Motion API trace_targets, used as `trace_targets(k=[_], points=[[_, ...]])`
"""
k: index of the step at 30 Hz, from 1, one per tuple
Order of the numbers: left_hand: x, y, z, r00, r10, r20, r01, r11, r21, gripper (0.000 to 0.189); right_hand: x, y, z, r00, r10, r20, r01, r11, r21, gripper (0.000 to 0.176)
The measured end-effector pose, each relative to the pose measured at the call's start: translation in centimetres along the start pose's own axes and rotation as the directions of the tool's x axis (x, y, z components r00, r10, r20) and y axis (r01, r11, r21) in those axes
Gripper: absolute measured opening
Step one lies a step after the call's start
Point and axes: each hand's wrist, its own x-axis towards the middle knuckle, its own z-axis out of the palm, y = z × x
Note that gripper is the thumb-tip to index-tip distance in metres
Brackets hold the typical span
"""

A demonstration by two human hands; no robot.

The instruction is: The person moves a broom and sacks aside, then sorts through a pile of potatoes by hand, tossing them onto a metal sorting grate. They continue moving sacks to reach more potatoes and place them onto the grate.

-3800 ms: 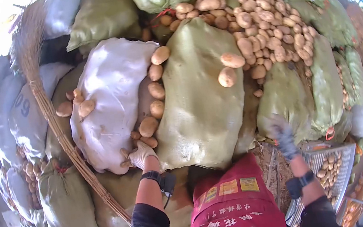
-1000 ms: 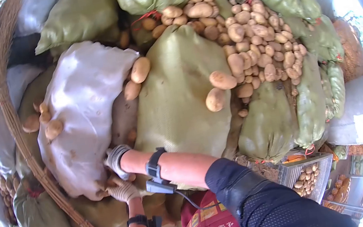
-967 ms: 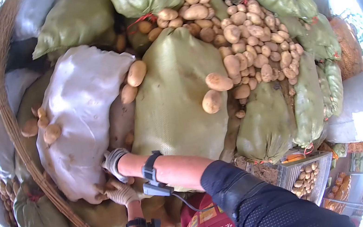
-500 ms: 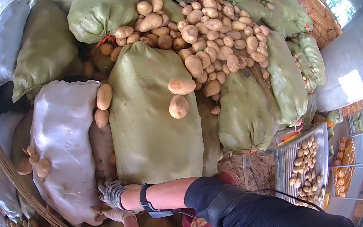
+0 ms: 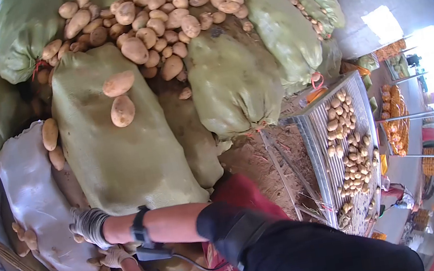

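A full white woven sack lies at the left, its lower end bulging and soiled. My right hand, in a grey knit glove, is at the sack's right edge with its fingers curled against it. Just below, my left hand, in a pale glove, grips near the sack's lower corner. Both sets of fingertips are partly hidden. A large green sack stands beside my right hand, with two loose potatoes on top. Two more potatoes rest between the sacks.
Loose potatoes are heaped across the green sacks behind. A long straw broom curves along the left. To the right stands a ridged metal sorting table bearing potatoes. Tied green sacks border the bare dirt floor.
The view has swung toward the right, so the sacks appear farther left and tilted. More of the metal table shows. Both hands remain at the white sack's edge.
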Motion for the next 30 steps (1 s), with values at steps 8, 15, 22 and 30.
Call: trace_targets(k=[8, 15, 22, 30], points=[[-0.3, 1.1, 0.7, 0.996, 0.08, -0.044, -0.075, 0.991, 0.111, 0.044, -35.0, 18.8, -21.5, 0.891, 0.429, -0.146, -0.203, 0.666, 0.718, 0.015], [-0.2, 1.2, -1.1, 0.991, -0.047, 0.122, 0.048, 0.999, -0.01, 0.051, -76.7, 33.4, -28.0, -0.368, 0.629, -0.685, -0.552, 0.444, 0.705, 0.041], [1.5, 1.1, -0.7, 0.973, -0.065, 0.222, 0.153, 0.9, -0.408, 0.064, -50.3, 32.2, -24.8, 0.265, 0.816, -0.514, -0.176, 0.565, 0.806, 0.042], [-7.2, 11.7, -7.1, 0.558, 0.473, 0.682, 0.19, 0.727, -0.66, 0.06, -12.3, 4.6, -10.2, 0.921, 0.069, 0.382, -0.376, 0.402, 0.835, 0.082]])
